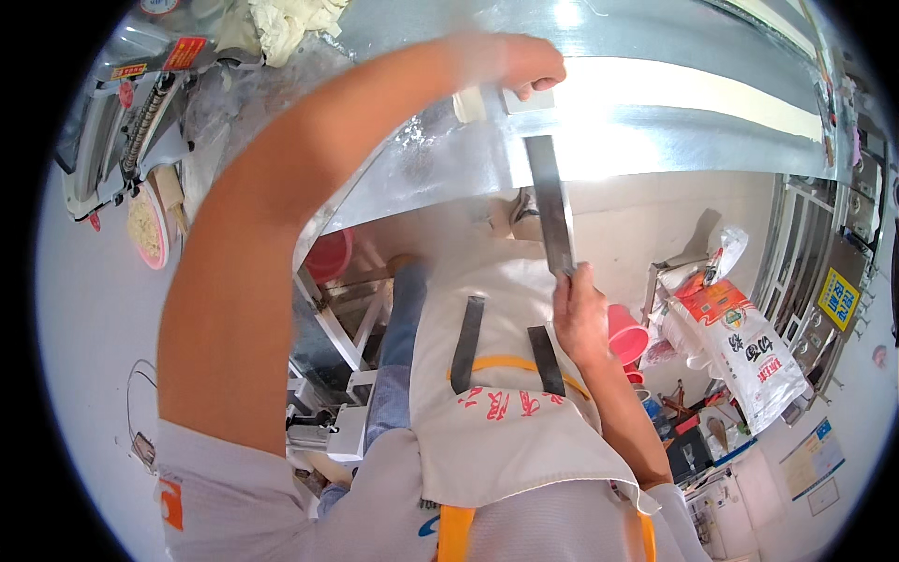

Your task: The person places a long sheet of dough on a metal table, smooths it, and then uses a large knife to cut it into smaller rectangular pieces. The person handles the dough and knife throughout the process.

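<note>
My left hand [534, 70], fingers curled, reaches over the metal worktop [655, 150] just above a small pale flat piece [529, 103]; what it grips is hard to make out. A long pale dough strip [702, 94] lies along the worktop to its right. My right hand [581, 314] is wrapped round the lower end of a long, flat metal blade or bar [548, 197], held upright in the picture, with its far end near the worktop's front edge below my left hand.
A machine [122, 131] and a pink-rimmed bowl of pale food [150, 225] are at left, crumpled cloth [290, 23] at the back. Below are a red bucket [328, 251], a metal frame [332, 328] and a pink bucket [626, 332]. A large white sack [735, 356] stands at right.
</note>
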A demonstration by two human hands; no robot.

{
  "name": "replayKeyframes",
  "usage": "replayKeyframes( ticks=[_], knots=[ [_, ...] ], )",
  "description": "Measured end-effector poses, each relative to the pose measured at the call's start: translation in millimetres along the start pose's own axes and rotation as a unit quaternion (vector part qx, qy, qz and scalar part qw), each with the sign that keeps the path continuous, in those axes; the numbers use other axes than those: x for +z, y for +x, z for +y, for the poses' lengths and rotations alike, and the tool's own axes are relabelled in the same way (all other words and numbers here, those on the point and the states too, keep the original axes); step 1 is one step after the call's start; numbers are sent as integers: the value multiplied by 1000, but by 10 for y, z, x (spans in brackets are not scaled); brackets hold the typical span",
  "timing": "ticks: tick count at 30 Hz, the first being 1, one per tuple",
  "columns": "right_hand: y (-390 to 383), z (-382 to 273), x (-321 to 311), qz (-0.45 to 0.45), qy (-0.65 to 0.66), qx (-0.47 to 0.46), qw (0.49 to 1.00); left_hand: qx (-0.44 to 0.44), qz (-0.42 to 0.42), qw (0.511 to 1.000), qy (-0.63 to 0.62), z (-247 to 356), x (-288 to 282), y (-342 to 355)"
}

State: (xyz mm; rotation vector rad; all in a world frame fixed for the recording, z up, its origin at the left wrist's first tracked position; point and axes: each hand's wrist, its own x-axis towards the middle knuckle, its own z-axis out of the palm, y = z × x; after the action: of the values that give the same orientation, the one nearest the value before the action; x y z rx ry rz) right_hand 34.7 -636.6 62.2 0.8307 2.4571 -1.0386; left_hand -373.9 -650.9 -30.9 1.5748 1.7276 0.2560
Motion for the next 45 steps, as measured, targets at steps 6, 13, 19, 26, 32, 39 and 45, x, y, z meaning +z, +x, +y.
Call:
replayKeyframes(
  ticks=[6,13,19,26,32,39,45],
  knots=[
    [562,-178,-460,97,33,-9,995,-42,294,946,130,381,771,-568],
    [1299,-303,-481,87,19,-68,994,-171,416,891,55,752,1356,-536],
    [1523,-311,-440,87,-10,-76,993,-187,467,862,59,720,1460,-374],
    [1572,-330,-373,71,-34,-53,995,-163,498,849,71,611,1446,-321],
    [1567,-336,-369,63,-37,-52,996,-152,483,860,65,603,1359,-331],
    [1577,-354,-345,45,-57,-36,997,-152,482,861,61,604,1319,-317],
    [1641,-185,-228,-3,-111,-40,993,-148,472,866,69,579,1320,-302]
  ],
)
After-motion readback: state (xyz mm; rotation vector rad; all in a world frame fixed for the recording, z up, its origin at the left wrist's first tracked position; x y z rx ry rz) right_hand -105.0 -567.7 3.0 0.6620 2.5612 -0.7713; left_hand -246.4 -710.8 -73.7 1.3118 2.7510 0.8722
